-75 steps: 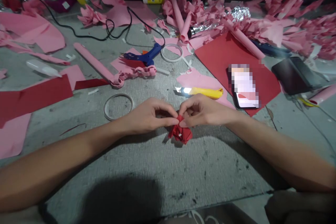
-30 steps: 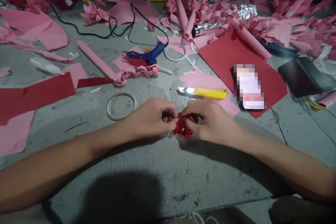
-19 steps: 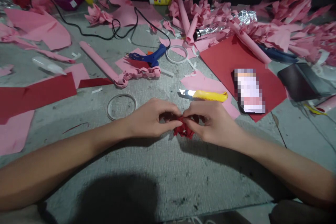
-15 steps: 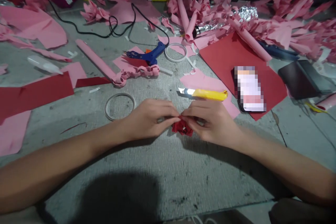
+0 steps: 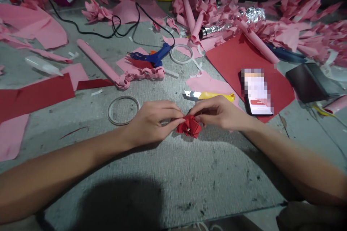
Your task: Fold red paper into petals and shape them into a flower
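A small folded red paper flower [image 5: 189, 127] sits low over the grey table at the centre. My left hand [image 5: 157, 121] pinches its left upper edge between thumb and fingers. From the other side, my right hand [image 5: 217, 112] has thumb and fingertips on its right upper edge. A yellow box cutter [image 5: 214, 96] with its blade out lies just behind my right hand, which partly covers it. Beside my left hand is a thin grey ring [image 5: 108, 112], flat on the table.
Farther back lie a blue glue gun [image 5: 155, 57] with a black cord, a white tape ring [image 5: 172, 57] and a pink paper chain [image 5: 143, 74]. To the right, a phone [image 5: 257, 92] rests on red paper [image 5: 227, 54]. Crumpled pink paper [image 5: 292, 36] is heaped along the back.
My right hand has shifted up and right along the flower, with its wrist turned. More of the red flower shows now, and my right hand covers more of the cutter.
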Tool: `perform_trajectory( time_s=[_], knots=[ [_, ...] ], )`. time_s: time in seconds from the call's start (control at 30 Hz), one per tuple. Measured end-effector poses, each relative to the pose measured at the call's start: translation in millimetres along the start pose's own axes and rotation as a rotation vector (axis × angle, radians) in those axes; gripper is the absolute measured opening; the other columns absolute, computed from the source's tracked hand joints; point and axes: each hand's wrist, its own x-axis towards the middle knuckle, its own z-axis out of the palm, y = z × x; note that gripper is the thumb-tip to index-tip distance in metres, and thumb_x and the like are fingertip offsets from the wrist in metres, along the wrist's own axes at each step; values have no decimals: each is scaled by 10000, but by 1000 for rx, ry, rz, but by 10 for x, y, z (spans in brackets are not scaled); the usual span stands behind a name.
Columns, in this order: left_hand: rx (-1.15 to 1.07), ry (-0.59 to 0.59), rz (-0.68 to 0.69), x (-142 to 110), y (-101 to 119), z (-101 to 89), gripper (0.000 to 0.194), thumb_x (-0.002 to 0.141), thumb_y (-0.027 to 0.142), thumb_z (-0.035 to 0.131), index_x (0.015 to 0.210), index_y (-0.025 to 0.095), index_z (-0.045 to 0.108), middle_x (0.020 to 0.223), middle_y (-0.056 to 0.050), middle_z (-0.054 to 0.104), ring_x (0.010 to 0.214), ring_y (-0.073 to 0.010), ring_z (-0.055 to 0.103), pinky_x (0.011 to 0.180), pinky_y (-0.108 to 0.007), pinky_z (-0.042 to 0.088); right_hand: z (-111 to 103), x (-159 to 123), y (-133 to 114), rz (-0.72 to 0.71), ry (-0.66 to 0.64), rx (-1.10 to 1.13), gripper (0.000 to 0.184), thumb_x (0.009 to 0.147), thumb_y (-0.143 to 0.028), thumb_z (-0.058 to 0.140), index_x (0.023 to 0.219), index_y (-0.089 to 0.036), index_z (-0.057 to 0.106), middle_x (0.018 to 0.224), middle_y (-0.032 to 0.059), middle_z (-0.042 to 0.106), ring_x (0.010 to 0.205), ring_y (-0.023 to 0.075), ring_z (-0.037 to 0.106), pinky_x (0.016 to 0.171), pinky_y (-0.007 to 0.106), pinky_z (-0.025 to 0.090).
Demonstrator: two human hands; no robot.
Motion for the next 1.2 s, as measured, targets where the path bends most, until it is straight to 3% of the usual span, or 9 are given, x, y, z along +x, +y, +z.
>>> perform_trajectory(
  time_s=[0.27, 0.47, 0.7, 1.0, 1.2],
  knots=[
    [-92, -17, -84, 32, 40, -15, 128, 1022, 193, 702, 919, 180, 775, 857, -28, 779, 777, -145, 698, 753, -272, 528, -22, 3, 16, -67, -11, -41, 216, 978, -343, 794, 982, -133, 845, 750, 34, 732, 646, 124, 633, 597, 251, 522],
    [-101, -47, -35, 28, 30, 18, 108, 1015, 177, 710, 918, 179, 757, 850, -15, 777, 772, -139, 695, 746, -266, 518, -34, 18, -3, -150, -35, -117, 216, 1007, -319, 754, 1023, -123, 845, 743, 33, 750, 639, 118, 634, 592, 232, 521],
    [-164, -89, -100, 26, 59, 42, 133, 1020, 168, 696, 896, 177, 744, 848, -8, 765, 791, -138, 691, 777, -277, 522, -57, 10, -42, -277, -74, -308, 153, 982, -185, 713, 1019, -126, 849, 846, 44, 828, 709, 114, 693, 652, 212, 529],
    [-174, -125, -73, 14, 117, 50, 124, 1016, 159, 689, 915, 170, 761, 856, -23, 762, 791, -144, 692, 779, -283, 511, -91, -32, -156, -145, -209, -328, 178, 995, -276, 734, 1077, -169, 850, 962, 61, 856, 802, 160, 767, 712, 252, 575],
    [-180, -131, -59, -10, 130, 70, 144, 1013, 151, 675, 895, 169, 754, 839, -23, 757, 776, -144, 681, 774, -283, 514, -21, -53, -164, -136, -226, -359, 190, 950, -141, 685, 1072, -174, 828, 934, 38, 840, 761, 153, 742, 692, 256, 552]
  ],
)
